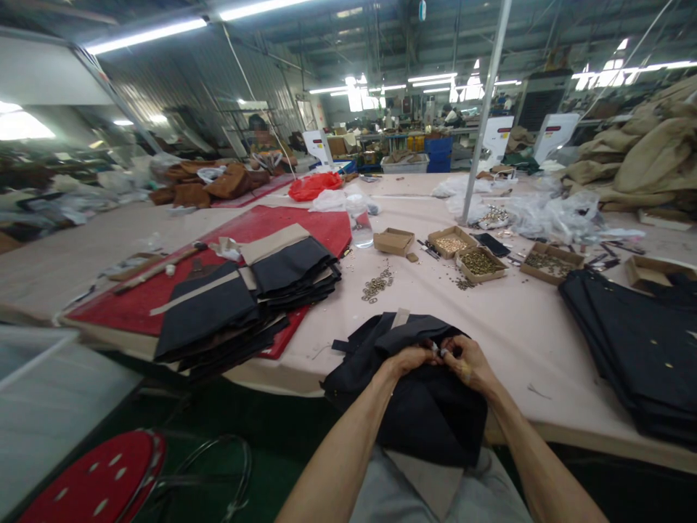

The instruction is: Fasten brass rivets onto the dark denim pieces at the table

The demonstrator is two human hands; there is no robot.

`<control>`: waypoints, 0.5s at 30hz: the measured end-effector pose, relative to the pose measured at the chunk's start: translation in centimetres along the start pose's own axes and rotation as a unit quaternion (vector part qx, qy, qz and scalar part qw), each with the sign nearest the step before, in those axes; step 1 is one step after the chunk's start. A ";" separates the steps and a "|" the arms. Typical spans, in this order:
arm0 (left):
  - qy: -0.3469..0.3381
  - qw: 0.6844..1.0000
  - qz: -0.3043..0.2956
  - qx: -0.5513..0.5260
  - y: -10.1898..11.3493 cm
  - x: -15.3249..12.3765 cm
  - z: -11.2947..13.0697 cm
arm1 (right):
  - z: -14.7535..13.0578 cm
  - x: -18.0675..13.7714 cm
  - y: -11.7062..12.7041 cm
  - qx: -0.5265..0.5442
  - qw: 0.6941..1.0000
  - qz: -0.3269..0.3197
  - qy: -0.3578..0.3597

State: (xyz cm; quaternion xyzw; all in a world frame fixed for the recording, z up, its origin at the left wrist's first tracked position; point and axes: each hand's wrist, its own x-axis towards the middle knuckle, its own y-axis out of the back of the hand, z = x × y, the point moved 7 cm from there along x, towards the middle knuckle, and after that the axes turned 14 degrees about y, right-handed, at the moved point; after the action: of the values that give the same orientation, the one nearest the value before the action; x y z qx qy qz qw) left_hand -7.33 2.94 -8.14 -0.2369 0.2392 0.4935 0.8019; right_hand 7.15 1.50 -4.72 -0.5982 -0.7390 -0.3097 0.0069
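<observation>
A dark fabric piece (430, 414), perhaps a bag body, hangs over the front edge of the table in folds, with a beige patch at its top. My left hand (412, 357) grips its upper fold, fingers closed. Close beside it, my right hand (467, 361) is pinched at the same fold, its fingertips almost meeting the left ones. Something small and pale shows at the fingertips, too small to name. Behind the fabric, a pile of metal rings (377, 285) lies on the table.
Small cardboard boxes of metal fittings (481, 264) stand beyond my hands, near a metal pole (484, 109). Stacked dark fabric panels (212, 305) lie at left on a red board (316, 225). More dark pieces (626, 341) lie at right. A red stool (92, 479) stands lower left.
</observation>
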 end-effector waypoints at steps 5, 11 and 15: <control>0.024 0.999 -0.006 -0.023 -0.1 -0.3 0.2 | 1.0 -0.4 -0.9 0.093 0.993 0.003 -0.074; 0.009 0.995 0.086 0.045 0.4 -0.7 0.8 | 0.5 0.2 -1.0 0.106 0.991 0.014 -0.075; 0.008 0.987 0.151 0.061 0.9 -1.3 1.2 | -0.1 0.4 -0.9 0.069 0.996 0.004 -0.055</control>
State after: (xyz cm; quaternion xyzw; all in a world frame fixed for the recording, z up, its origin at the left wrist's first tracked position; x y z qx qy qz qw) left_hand -8.45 3.20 -6.54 -0.1523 0.3084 0.5916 0.7292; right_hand 6.20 1.69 -4.94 -0.6151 -0.7559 -0.2241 0.0088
